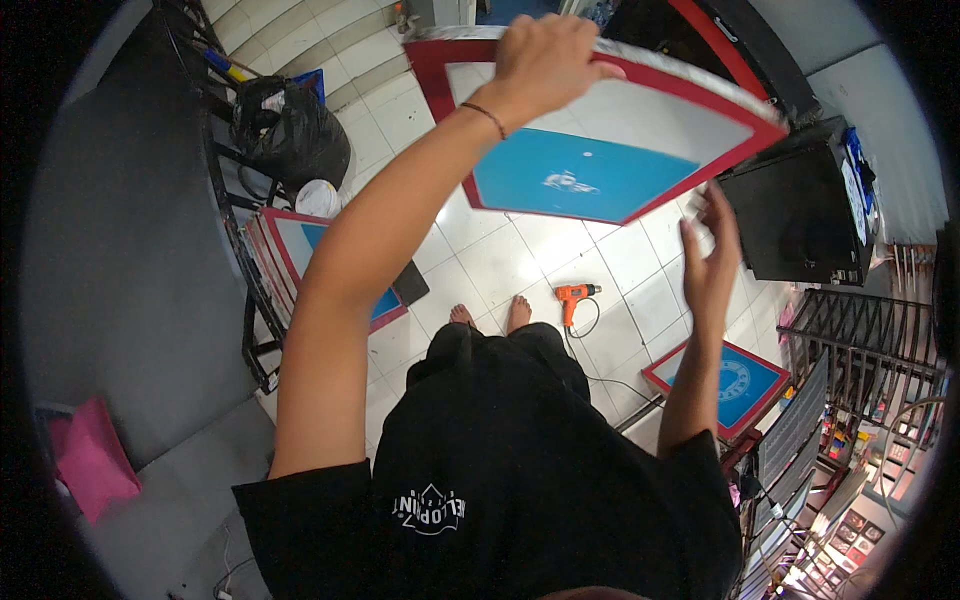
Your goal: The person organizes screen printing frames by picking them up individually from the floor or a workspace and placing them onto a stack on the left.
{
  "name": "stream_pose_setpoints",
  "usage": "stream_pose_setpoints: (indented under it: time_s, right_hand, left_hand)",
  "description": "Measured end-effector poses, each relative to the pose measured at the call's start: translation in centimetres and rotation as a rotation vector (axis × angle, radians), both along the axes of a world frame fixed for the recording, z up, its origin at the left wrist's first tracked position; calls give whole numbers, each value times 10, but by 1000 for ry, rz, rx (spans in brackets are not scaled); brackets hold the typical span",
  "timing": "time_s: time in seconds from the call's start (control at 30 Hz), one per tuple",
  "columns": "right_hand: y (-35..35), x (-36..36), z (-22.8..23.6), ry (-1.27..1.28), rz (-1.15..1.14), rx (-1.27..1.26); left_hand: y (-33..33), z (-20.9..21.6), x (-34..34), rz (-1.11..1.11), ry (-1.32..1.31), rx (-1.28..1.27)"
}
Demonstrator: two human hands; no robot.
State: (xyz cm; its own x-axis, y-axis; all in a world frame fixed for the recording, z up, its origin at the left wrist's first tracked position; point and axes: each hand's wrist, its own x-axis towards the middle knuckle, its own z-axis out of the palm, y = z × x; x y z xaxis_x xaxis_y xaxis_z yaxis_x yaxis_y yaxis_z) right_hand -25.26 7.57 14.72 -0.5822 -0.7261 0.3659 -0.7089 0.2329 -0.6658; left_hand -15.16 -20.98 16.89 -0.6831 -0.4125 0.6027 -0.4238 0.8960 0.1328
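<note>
A screen-printing frame (660, 110) with red borders, pale mesh and a blue coated area bearing a small white design is held up, tilted, in front of me. Over its upper edge wraps my left hand (548, 68), closed on the rim with the thumb along the near side. My right hand (712, 240) is raised beside the frame's lower right edge, its fingers apart and holding nothing; whether a fingertip touches the rim I cannot tell. Below, on the tiled floor, lies an orange heat gun (577, 293) with its cord.
Several similar red-bordered frames (283, 240) lean at the left against a black metal rack (222, 190). Another blue-coated frame (760, 378) lies low at the right. A black bag (295, 135) and a white bucket (317, 199) stand far left; a black cabinet (800, 210) stands right.
</note>
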Motion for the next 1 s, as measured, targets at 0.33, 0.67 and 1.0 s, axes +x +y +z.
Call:
stream_pose_setpoints:
  time_s: [0.33, 0.67, 1.0]
  right_hand:
    - [-103, -61, 21, 609, 198, 227]
    - [-93, -57, 0, 320, 24, 125]
    - [-66, -57, 25, 39, 50, 17]
  left_hand:
    - [32, 14, 4, -194, -120, -208]
    - [28, 37, 101, -222, 479, -265]
    - [81, -133, 311, 622, 250, 605]
